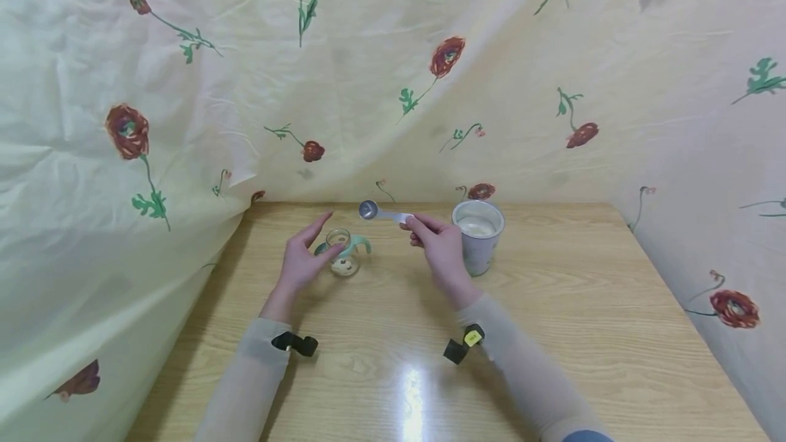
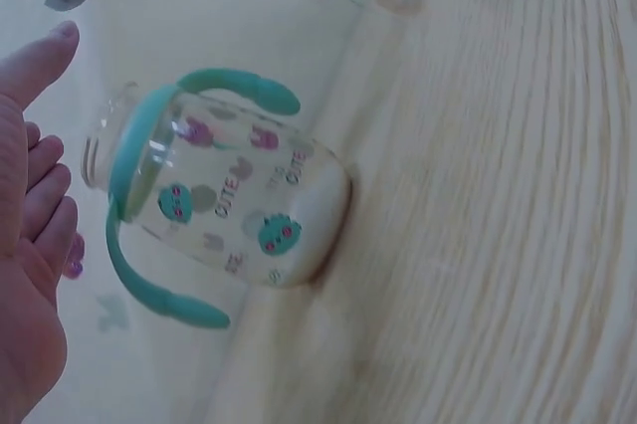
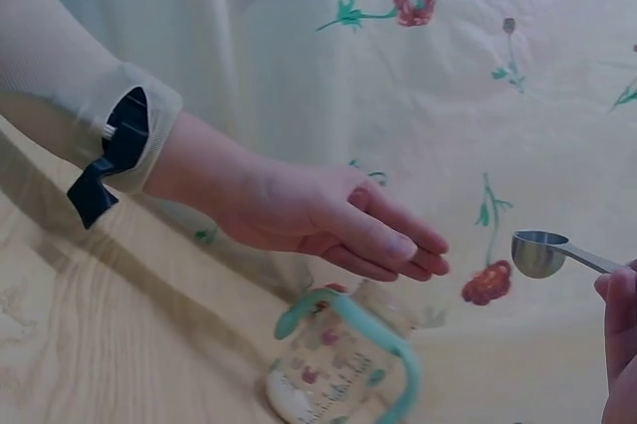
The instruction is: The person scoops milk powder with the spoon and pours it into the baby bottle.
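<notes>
My right hand pinches the handle of a metal measuring spoon and holds it level above the table, its bowl pointing left. The part of the bowl that shows is bare metal. A clear baby bottle with teal handles, printed cartoon faces and the word CUTE stands upright on the table without a lid. White stuff lies at its bottom. Beside and above the bottle's mouth, my left hand is spread, thumb apart from the fingers, holding nothing. In the right wrist view the left hand hovers over the bottle.
A white canister, open at the top and with pale contents, stands just right of my right hand. Flower-printed cloth hangs behind and at both sides of the wooden table.
</notes>
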Demonstrator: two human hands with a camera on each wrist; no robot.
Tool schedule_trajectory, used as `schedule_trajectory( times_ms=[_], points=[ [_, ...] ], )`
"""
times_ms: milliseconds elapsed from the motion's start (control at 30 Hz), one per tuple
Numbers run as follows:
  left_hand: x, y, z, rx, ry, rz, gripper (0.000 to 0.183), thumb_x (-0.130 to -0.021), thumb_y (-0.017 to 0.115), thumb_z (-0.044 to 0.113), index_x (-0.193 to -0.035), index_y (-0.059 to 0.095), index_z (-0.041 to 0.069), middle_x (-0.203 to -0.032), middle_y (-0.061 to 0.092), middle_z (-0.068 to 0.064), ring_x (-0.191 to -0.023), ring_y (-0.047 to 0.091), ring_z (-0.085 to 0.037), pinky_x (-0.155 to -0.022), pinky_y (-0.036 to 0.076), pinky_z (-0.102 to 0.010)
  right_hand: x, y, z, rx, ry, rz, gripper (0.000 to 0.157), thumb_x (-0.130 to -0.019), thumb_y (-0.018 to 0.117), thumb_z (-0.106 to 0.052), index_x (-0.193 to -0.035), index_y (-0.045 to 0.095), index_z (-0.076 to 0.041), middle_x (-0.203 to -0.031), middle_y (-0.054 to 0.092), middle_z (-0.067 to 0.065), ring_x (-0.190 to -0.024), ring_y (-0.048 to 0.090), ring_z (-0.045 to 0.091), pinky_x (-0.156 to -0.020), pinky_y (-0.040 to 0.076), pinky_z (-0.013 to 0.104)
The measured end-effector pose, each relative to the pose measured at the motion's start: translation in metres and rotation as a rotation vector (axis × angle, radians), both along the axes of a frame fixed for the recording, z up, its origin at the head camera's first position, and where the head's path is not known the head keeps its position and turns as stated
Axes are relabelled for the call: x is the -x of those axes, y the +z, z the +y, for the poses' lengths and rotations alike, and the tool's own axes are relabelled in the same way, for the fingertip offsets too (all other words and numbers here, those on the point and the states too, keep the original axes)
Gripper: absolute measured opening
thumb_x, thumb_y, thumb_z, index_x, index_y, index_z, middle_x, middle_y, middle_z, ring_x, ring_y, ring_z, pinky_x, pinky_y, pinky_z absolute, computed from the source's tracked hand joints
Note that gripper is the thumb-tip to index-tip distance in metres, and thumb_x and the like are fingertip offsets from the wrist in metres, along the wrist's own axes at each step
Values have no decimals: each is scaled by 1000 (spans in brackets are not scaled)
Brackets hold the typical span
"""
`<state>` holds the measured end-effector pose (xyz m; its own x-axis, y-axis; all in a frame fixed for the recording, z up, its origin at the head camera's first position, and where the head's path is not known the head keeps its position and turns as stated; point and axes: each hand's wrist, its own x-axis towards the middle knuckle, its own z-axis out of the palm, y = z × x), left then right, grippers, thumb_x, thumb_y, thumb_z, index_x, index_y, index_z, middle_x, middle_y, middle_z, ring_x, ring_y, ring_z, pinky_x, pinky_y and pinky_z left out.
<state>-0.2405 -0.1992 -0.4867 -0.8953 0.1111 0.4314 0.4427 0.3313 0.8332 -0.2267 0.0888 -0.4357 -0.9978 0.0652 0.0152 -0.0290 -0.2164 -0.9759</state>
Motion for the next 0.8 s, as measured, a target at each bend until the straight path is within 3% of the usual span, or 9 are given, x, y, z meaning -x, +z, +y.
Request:
schedule_trajectory(
  times_ms=[367, 633, 800],
  points=[
    [1, 8, 27, 11, -5, 149, 73, -89, 89, 11, -154, 57, 9, -158, 55, -9, -147, 50, -32, -124, 38, -50, 1, 6, 36, -9, -71, 67, 28, -102, 76, -14, -121, 75, 7, -94, 81, 2, -78, 65, 10, -72, 60, 20],
    [-2, 11, 54, -6, -33, 262, 76, -82, 91, -1, -150, 58, -2, -154, 57, -20, -143, 53, -41, -119, 42, -59, -4, 11, 63, -3, -96, 116, 24, -103, 74, -12, -118, 76, 6, -91, 81, -2, -78, 66, 9, -72, 60, 18],
    [-2, 11, 70, 35, -59, 307, 75, -84, 90, 3, -153, 58, 3, -155, 57, -13, -142, 55, -36, -118, 44, -57, -9, 16, 83, -10, -123, 131, 28, -101, 76, -11, -121, 76, 8, -92, 80, -1, -80, 66, 9, -72, 60, 17]
  ],
)
